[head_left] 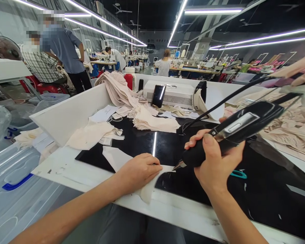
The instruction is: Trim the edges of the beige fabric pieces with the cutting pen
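My right hand is wrapped round a black corded power tool, its thumb near the silver switch plate. The tool slants down to the left, and its pointed metal tip meets the end of a pale fabric strip. My left hand holds this fabric down near the front edge of the black board, fingers together and fingertips close to the tip. Part of the piece sticks out behind the hand, and another part hangs over the front edge. The left fingertips are partly hidden.
The black board lies on a white table. Stacked beige fabric, a phone and a vented white box stand behind. Teal-handled scissors lie right. A black cord arches above; another hand shows upper right.
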`<control>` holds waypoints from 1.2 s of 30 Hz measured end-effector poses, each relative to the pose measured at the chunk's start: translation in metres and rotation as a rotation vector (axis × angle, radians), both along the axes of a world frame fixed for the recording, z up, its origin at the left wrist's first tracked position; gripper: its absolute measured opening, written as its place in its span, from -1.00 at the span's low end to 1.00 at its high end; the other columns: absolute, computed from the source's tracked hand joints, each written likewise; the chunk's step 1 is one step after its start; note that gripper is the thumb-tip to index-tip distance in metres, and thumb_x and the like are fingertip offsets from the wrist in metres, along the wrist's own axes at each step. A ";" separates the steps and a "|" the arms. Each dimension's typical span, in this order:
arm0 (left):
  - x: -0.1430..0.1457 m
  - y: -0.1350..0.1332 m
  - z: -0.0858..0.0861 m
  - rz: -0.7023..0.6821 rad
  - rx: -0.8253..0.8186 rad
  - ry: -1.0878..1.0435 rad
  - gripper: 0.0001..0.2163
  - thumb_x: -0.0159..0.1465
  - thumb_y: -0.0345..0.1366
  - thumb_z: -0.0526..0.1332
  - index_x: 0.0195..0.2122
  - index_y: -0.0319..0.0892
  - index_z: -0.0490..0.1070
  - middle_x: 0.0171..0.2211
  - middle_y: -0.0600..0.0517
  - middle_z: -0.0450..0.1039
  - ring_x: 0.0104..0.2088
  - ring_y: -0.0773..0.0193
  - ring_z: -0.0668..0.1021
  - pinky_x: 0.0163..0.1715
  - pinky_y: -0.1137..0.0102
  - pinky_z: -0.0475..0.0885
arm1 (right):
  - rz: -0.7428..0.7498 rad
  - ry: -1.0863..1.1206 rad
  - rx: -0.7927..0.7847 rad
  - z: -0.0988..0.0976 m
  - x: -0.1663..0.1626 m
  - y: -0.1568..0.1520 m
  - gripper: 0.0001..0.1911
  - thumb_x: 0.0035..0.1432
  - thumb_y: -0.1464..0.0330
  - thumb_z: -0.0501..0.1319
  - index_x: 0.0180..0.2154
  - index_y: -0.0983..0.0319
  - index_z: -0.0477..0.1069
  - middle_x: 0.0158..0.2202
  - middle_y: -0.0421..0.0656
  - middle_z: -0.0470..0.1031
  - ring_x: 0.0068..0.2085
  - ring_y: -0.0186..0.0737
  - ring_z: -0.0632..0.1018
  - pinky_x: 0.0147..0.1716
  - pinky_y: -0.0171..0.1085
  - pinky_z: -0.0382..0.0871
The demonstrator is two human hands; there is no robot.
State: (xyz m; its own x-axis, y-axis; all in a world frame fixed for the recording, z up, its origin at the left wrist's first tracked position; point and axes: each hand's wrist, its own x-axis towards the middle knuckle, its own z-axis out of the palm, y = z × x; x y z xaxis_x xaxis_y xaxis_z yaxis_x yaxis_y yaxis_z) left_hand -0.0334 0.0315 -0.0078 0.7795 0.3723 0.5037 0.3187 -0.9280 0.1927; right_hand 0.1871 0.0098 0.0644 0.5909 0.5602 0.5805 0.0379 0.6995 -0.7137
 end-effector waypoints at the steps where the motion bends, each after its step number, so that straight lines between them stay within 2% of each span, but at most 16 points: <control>1: 0.000 0.000 0.000 0.003 0.000 0.003 -0.65 0.80 -0.26 0.13 0.11 -0.20 0.75 0.03 -0.09 0.76 0.00 0.15 0.75 0.11 0.27 0.72 | 0.007 -0.001 -0.005 -0.001 0.000 0.000 -0.46 0.13 0.10 0.67 -0.04 0.05 0.44 -0.39 -0.43 0.61 -0.53 -0.29 0.57 -0.51 -0.23 0.60; 8: 0.001 -0.001 0.002 -0.021 0.007 -0.011 -0.67 0.80 -0.28 0.13 0.09 -0.22 0.73 0.01 -0.08 0.76 -0.03 0.17 0.75 0.11 0.26 0.72 | 0.019 -0.045 -0.017 -0.005 0.000 -0.002 -0.48 0.22 0.08 0.67 -0.05 0.07 0.43 -0.36 -0.41 0.62 -0.50 -0.31 0.59 -0.45 -0.24 0.64; 13: -0.003 -0.017 0.004 0.130 0.040 -0.010 -0.83 0.70 -0.42 0.25 0.11 -0.21 0.67 0.09 -0.12 0.71 0.08 0.10 0.74 0.17 0.25 0.72 | -0.015 -0.017 -0.073 -0.012 0.004 -0.005 -0.43 0.18 0.08 0.70 0.02 0.06 0.48 -0.36 -0.39 0.64 -0.49 -0.27 0.60 -0.44 -0.21 0.66; 16: -0.005 -0.029 0.003 0.224 -0.043 0.070 -0.88 0.61 -0.49 0.33 0.05 -0.17 0.62 0.07 -0.08 0.68 0.05 0.10 0.73 0.12 0.27 0.72 | -0.055 -0.008 -0.116 -0.015 0.006 -0.008 -0.41 0.12 0.06 0.71 0.02 0.02 0.50 -0.35 -0.38 0.65 -0.48 -0.21 0.61 -0.42 -0.15 0.66; 21: -0.005 -0.030 0.009 0.315 -0.224 0.207 -0.85 0.61 -0.55 0.28 0.00 -0.15 0.56 0.03 -0.03 0.64 0.02 0.10 0.71 0.08 0.24 0.69 | -0.100 -0.028 -0.152 -0.016 0.004 -0.016 -0.45 0.11 0.07 0.70 -0.02 -0.03 0.49 -0.35 -0.36 0.66 -0.46 -0.13 0.61 -0.41 -0.08 0.63; 27: -0.007 -0.015 0.012 0.263 -0.280 0.231 -0.78 0.65 -0.55 0.14 0.03 -0.11 0.52 0.00 -0.03 0.61 0.01 0.10 0.68 0.08 0.25 0.65 | -0.079 -0.066 -0.114 -0.013 -0.003 -0.028 -0.47 0.19 0.07 0.68 -0.01 0.01 0.45 -0.33 -0.38 0.67 -0.46 -0.18 0.63 -0.42 -0.13 0.62; 33: -0.014 -0.012 0.015 0.171 -0.203 0.247 -0.78 0.58 -0.57 0.15 0.02 -0.12 0.52 0.00 -0.04 0.62 0.00 0.11 0.69 0.08 0.28 0.66 | -0.063 -0.047 -0.068 -0.008 -0.011 -0.035 -0.47 0.21 0.11 0.71 -0.07 0.05 0.43 -0.34 -0.37 0.67 -0.50 -0.23 0.63 -0.51 -0.21 0.61; 36: -0.014 -0.015 0.018 0.193 -0.157 0.275 -0.76 0.60 -0.59 0.14 -0.03 -0.13 0.51 -0.04 -0.01 0.63 -0.03 0.15 0.70 0.03 0.32 0.64 | -0.058 -0.034 -0.053 -0.007 -0.013 -0.037 -0.49 0.22 0.14 0.71 -0.09 0.06 0.43 -0.35 -0.36 0.68 -0.49 -0.24 0.63 -0.51 -0.23 0.61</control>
State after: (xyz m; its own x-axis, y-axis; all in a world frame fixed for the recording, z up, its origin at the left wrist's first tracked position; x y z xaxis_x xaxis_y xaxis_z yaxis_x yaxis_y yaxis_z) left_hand -0.0477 0.0169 0.0103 0.7854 0.5822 0.2101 0.5451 -0.8114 0.2109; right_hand 0.1737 -0.0272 0.0576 0.6039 0.5557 0.5714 0.1024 0.6568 -0.7470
